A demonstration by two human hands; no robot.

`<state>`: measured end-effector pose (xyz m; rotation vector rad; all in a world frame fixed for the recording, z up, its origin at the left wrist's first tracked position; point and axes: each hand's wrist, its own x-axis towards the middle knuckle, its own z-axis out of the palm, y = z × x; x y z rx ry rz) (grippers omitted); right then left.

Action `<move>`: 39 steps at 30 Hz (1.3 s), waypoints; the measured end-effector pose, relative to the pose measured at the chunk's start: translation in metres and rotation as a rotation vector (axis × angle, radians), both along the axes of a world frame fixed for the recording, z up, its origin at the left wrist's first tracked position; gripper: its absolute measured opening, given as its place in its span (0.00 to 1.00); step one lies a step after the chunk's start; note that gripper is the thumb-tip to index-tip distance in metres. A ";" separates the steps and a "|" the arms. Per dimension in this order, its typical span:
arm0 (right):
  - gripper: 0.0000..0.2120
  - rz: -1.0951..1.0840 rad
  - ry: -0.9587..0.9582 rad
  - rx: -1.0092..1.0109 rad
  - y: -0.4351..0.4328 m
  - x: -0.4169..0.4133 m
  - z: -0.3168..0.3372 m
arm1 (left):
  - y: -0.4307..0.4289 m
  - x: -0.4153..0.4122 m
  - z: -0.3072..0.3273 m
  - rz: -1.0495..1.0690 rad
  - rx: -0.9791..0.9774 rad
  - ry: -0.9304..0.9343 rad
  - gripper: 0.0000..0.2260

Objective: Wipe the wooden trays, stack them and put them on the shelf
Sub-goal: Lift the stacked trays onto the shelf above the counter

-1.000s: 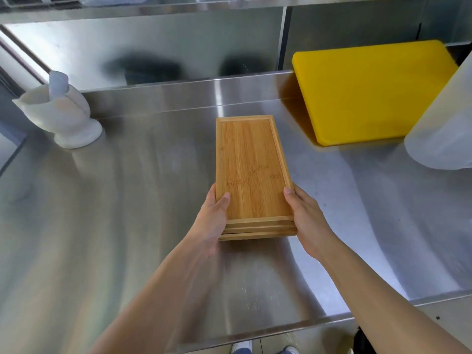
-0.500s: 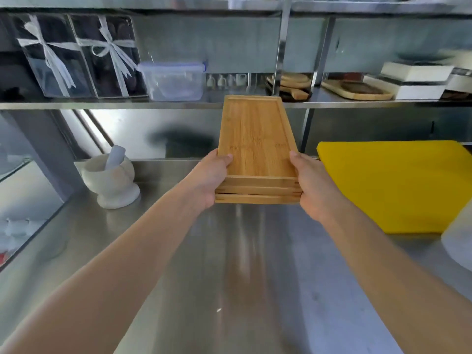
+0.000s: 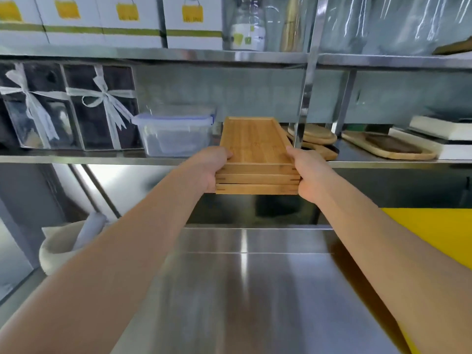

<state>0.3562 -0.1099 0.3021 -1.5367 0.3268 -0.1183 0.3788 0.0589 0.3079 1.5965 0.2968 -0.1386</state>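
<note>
Gripped at its near corners by the left hand [image 3: 212, 169] and right hand [image 3: 310, 175], the stack of trays [image 3: 255, 149] is held partway over the shelf [image 3: 102, 159] edge. Three clean bamboo trays are seen squarely aligned. The plastic box [image 3: 173, 134] beside the left hand could be knocked if the stack drifts sideways.

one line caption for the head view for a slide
Both hands lift stacked wooden trays toward the steel shelf.
</note>
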 end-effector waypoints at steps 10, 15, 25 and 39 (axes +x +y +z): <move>0.18 -0.077 -0.002 -0.027 0.011 0.110 -0.031 | 0.011 0.109 -0.035 -0.015 -0.034 0.071 0.13; 0.16 -0.048 0.017 -0.024 0.006 0.143 -0.048 | 0.009 0.138 -0.047 -0.030 -0.047 0.047 0.09; 0.06 -0.010 0.010 0.105 0.003 0.168 -0.041 | 0.031 0.136 -0.070 -0.317 -0.349 -0.293 0.25; 0.44 0.429 -0.488 -0.402 -0.013 0.148 -0.101 | 0.015 0.116 -0.112 -0.128 0.296 -0.646 0.18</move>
